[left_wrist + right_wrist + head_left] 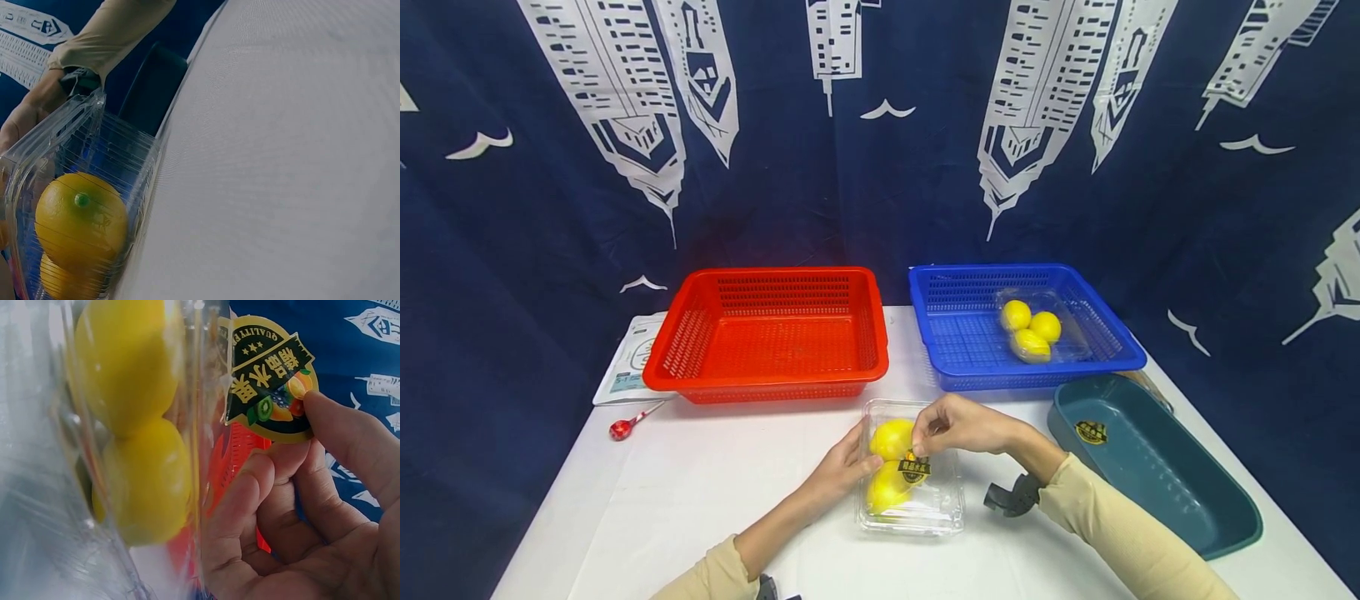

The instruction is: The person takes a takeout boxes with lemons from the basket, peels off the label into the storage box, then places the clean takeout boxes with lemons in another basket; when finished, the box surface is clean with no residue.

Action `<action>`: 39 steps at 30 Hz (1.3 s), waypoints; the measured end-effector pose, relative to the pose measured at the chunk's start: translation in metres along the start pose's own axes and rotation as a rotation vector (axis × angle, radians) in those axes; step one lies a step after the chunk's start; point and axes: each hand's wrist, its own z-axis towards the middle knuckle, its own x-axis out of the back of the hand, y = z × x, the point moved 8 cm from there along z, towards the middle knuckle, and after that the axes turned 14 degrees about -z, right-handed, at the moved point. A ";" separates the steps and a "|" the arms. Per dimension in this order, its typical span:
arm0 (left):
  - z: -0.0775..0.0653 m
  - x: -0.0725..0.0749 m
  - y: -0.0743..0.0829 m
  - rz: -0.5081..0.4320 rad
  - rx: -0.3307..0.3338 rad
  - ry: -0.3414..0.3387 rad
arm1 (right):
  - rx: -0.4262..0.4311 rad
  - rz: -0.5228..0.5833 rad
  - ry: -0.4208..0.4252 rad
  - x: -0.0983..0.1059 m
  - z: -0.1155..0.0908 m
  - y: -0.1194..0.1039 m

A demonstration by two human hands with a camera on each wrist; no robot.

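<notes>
A clear plastic clamshell box [942, 508] with yellow lemons [889, 487] inside lies on the white table. My left hand [835, 473] holds the box by its left side, thumb over the lid. A round black-and-gold fruit sticker [269, 378] is pinched between thumb and fingers of my right hand [966, 423]. In the right wrist view the sticker stands out from the box, its left edge right at the plastic. From the left wrist view, a lemon [81, 219] with a green stem end shows through the box wall.
An empty red basket [775, 379] stands at the back left, a blue basket [955, 379] at the back right with another clear box of lemons [1032, 331]. Right of me is a teal tray [1180, 475] holding another sticker [1091, 432]. A red lollipop [622, 429] lies at left.
</notes>
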 end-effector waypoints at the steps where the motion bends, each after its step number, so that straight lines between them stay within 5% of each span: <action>1: 0.000 0.000 0.000 0.001 0.000 0.001 | 0.000 0.003 -0.001 0.000 0.000 0.000; 39: -0.001 0.000 -0.002 0.015 0.019 0.026 | -0.012 0.069 0.003 0.004 -0.002 0.008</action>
